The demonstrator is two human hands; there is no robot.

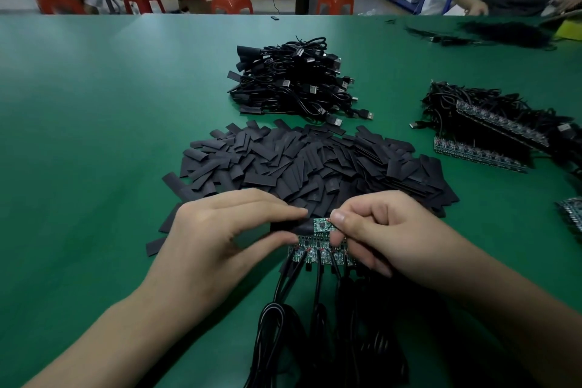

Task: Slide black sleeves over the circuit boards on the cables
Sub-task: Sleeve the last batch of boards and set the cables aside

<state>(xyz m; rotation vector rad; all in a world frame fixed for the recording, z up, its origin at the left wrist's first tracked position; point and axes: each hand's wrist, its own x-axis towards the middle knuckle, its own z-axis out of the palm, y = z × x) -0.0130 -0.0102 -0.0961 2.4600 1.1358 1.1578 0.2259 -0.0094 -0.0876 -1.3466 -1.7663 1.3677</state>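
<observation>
Your left hand (pixel 220 230) pinches a black sleeve (pixel 293 226), its open end just beyond your fingertips. It touches the circuit board (pixel 322 224) pinched by your right hand (pixel 378 230), both lying along one left-right line.

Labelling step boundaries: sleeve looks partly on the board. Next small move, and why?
Probably slide the sleeve further toward the right hand along the board. The left hand pinches the sleeve, the right hand pinches the board's other end, and bare green board shows between them, so it seems only partly covered.
</observation>
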